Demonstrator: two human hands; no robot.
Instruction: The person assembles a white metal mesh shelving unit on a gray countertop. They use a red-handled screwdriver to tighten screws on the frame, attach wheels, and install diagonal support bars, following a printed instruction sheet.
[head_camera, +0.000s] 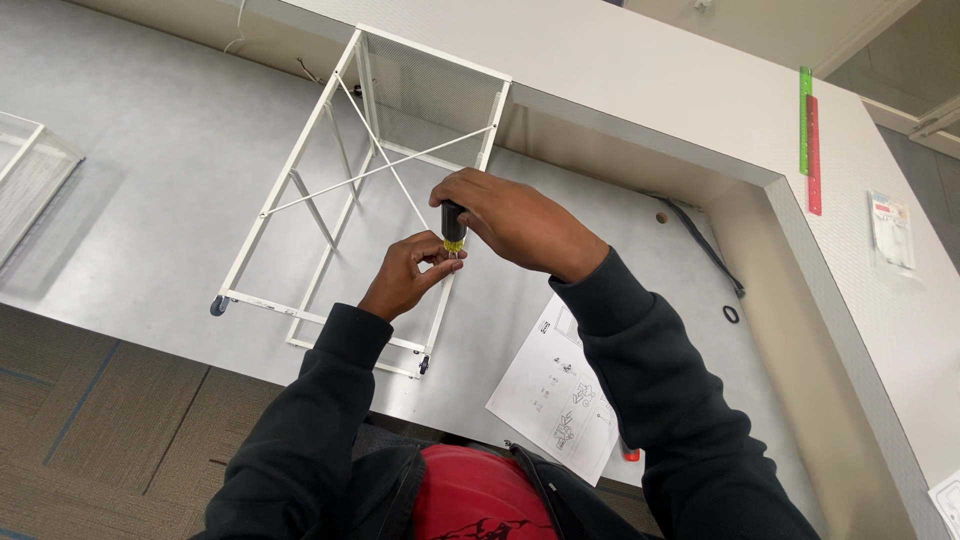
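Observation:
A white metal frame (300, 180) with crossed thin braces lies on its side on the grey table (150, 170). My right hand (515, 222) grips a screwdriver (453, 226) with a black handle and yellow collar, pointed down at the frame's near right rail. My left hand (405, 275) pinches at the screwdriver's tip against that rail; what it holds there is hidden by the fingers.
A sheet of paper instructions (555, 390) lies near the table's front edge on the right. A black cable (712, 250) and a small black ring (731, 314) lie by the raised counter (700, 90), which carries green and red rulers (808, 140). Another white frame (30, 170) sits far left.

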